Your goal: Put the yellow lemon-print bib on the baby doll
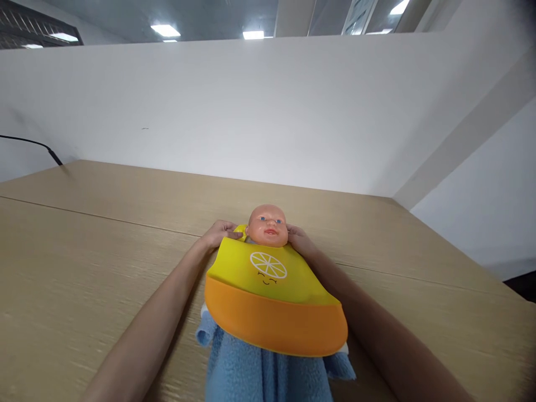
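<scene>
A baby doll [268, 223] in a fluffy blue outfit [243, 363] lies face up on the wooden table, its head away from me. Over its chest spreads a yellow silicone bib [268, 268] with an orange catch pocket [276, 324], printed with a white citrus slice and a smiling face. Beside the doll's neck, my left hand [221, 231] pinches a yellow end of the bib's neck strap. My right hand [296, 237] is at the other side of the neck, its fingers partly hidden behind the doll's head and the bib.
The wooden table [104, 251] has a seam running across it. A white wall [251, 111] rises behind its far edge, and another stands on the right. A black cable [53, 154] reaches the table's far left corner. Something dark [521, 286] lies at the right edge.
</scene>
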Motion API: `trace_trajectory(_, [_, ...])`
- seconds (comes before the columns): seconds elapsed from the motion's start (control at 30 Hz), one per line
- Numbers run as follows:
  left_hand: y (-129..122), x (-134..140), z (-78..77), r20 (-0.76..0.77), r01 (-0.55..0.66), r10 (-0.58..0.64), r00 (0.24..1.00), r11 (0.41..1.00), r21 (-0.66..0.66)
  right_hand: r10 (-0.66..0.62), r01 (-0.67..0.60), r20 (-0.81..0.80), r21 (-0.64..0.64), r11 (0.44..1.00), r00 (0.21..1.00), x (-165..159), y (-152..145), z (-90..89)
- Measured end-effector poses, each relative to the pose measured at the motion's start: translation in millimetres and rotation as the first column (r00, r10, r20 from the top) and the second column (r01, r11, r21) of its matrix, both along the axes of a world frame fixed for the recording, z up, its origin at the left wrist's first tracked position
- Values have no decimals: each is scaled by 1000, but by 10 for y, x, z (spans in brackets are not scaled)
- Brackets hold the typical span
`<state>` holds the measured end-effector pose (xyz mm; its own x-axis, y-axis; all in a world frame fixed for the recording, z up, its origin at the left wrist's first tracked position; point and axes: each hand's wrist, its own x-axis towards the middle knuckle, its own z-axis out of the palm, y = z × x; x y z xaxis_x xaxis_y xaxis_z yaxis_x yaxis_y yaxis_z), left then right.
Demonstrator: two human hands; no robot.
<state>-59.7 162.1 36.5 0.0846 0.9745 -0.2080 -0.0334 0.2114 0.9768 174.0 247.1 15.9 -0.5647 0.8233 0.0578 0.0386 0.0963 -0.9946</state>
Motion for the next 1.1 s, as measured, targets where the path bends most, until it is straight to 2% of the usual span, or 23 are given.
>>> trace_trajectory(0.17, [42,-60,-58,17,-58,56,998,994,98,-11,7,68,55,998,998,15,68,-38])
trace_trajectory(0.23, [58,-84,-90,21,-43,40,999,991,128,-34,25,103,88,996,994,22,87,-49])
trace_trajectory(0.33, [59,-100,-110,11,-21,20,1000,995,97,-89,62,177,152,986,980,48,74,-41])
trace_trajectory(0.43, [41,-95,-85,-9,-48,49,999,996,69,-126,72,262,207,976,957,110,35,-14])
trace_trajectory(0.63, [17,-100,-19,-38,33,-31,999,998,58,38,-89,251,195,977,967,339,7,30])
trace_trajectory(0.83, [27,-201,-97,-8,124,-123,992,990,68,218,-284,245,277,918,945,507,-12,112])
trace_trajectory(0.97, [16,-255,-124,14,173,-175,985,981,85,190,-249,224,275,929,956,533,0,50])
trace_trajectory(1.1, [2,-248,-134,-1,156,-157,988,981,117,117,-159,189,226,961,975,532,4,-56])
